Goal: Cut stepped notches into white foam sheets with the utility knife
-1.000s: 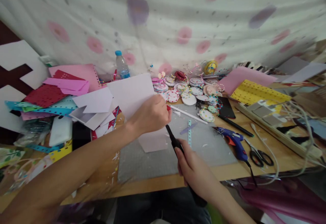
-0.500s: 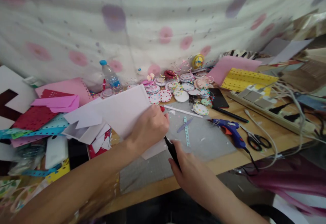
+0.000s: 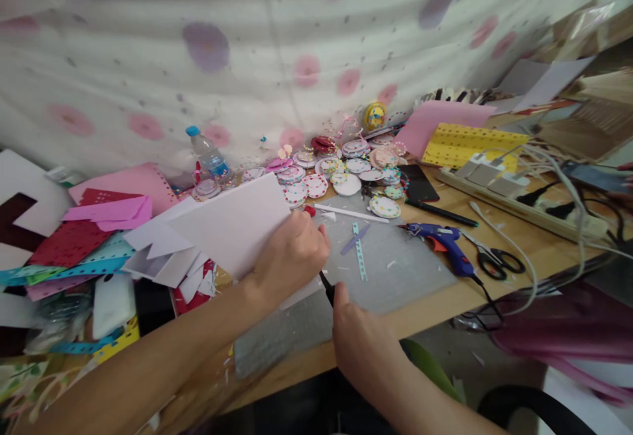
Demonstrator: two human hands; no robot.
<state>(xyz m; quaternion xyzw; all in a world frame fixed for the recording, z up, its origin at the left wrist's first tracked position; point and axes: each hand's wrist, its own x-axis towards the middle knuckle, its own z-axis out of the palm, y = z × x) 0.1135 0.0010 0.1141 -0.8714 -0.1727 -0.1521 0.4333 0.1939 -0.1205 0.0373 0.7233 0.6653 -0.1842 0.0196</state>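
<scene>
My left hand (image 3: 297,247) is closed at the right edge of a stiff white board (image 3: 232,227), which tilts up to the left. Under it, part of another white piece shows on the grey cutting mat (image 3: 395,283). In my right hand (image 3: 363,336) is a slim black tool (image 3: 327,288), pointing up toward the left fist; its tip is hidden and its exact kind cannot be made out. On the mat past my hands lie a white strip (image 3: 351,213), a purple sliver (image 3: 355,240) and a pale blue dotted strip (image 3: 361,257).
Small decorated discs (image 3: 316,186) crowd the back, near a water bottle (image 3: 210,155). Rightward lie a blue glue gun (image 3: 442,242), scissors (image 3: 494,260), a black pen (image 3: 442,213) and a power strip (image 3: 519,201) with cables. Coloured sheets (image 3: 74,231) pile up leftward.
My right hand has drawn slightly down and toward me with the black tool. The left hand keeps its grip on the board. The whole view has shifted a little.
</scene>
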